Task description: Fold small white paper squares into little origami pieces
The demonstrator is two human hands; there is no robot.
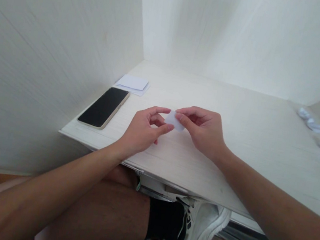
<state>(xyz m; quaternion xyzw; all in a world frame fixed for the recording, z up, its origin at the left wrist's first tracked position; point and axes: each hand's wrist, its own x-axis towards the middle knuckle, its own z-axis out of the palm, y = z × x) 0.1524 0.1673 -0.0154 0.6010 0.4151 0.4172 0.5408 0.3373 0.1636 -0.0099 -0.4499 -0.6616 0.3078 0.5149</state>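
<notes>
A small piece of white paper (174, 121) is held up between my two hands, just above the white tabletop. My right hand (202, 127) pinches its upper right part between thumb and forefinger. On the other side, my left hand (147, 127) has the paper's left edge between the tips of its thumb and index finger. The remaining left fingers are curled behind. Whether the paper is folded I cannot tell.
A dark-screened phone (104, 107) lies at the table's left side, with a small stack of white paper (133, 82) behind it. Several crumpled or folded paper pieces (312, 120) lie along the right edge. White panels enclose the table (252, 122) at the left and back.
</notes>
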